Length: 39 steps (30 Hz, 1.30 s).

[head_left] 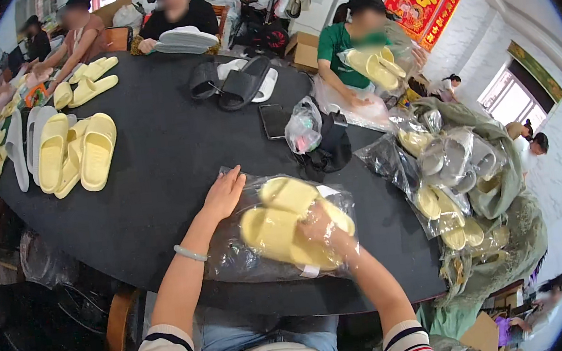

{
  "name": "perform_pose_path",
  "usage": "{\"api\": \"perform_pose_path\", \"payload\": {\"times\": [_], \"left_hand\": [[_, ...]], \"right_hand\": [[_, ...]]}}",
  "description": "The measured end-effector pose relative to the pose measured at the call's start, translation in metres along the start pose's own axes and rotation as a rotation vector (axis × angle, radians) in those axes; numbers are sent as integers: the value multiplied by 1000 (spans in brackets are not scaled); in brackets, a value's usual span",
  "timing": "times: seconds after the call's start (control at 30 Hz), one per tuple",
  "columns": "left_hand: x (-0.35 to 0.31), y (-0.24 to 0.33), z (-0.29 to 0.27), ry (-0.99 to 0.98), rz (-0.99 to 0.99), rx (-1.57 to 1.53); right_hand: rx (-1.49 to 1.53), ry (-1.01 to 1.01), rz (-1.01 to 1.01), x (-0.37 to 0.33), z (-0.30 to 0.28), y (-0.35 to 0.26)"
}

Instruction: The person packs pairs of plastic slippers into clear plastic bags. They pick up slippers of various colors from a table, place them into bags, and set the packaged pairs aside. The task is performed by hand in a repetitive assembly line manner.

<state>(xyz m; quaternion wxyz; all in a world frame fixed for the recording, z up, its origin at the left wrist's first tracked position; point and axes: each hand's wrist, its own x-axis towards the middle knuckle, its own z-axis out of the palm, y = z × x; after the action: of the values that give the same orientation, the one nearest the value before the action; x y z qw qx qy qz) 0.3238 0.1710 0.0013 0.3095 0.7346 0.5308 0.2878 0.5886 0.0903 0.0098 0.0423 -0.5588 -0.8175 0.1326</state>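
Note:
A pair of pale yellow slippers (pixel 268 232) lies in a clear plastic bag (pixel 227 258) on the black table in front of me. Inside the bag's right side, my right hand (pixel 319 226) is closed over the slippers, its fingers partly veiled by shiny plastic. My left hand (pixel 224 195) rests at the bag's far left corner, fingers stretched out and touching the film. A small white tag (pixel 310 270) shows near the bag's front edge.
Yellow slippers (pixel 97 152) and grey ones stand left on the table (pixel 161 208); black slippers (pixel 244 83) lie farther back. A small knotted bag (pixel 304 126) and a black cap (pixel 334 148) sit beyond my bag. Bagged slippers (pixel 454 157) spill from a green sack at right. Co-workers sit around.

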Motion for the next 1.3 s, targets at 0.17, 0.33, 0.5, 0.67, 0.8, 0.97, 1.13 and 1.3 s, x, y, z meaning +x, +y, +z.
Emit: {"api": "perform_pose_path", "payload": {"times": [0.17,0.33,0.5,0.67,0.8,0.97,1.13,1.3], "left_hand": [[6,-19,16,51,205,209],[0,0,8,-32,208,397],[-9,19,8,-25,234,558],[-12,-2,8,-120,182,581],[9,-15,-7,-120,120,44],[21,-33,-31,25,-180,-554],[20,-45,-23,79,-131,-646],[23,-38,-13,149,-18,-411]], "right_hand": [[94,254,227,-87,15,110],[237,476,708,-176,18,202],[330,816,858,-209,-34,212],[381,635,449,-104,-97,22],[508,431,359,-26,-83,-54],[88,71,268,30,-46,-85],[283,143,-120,5,-23,-61],[764,447,130,-41,-23,-2]]}}
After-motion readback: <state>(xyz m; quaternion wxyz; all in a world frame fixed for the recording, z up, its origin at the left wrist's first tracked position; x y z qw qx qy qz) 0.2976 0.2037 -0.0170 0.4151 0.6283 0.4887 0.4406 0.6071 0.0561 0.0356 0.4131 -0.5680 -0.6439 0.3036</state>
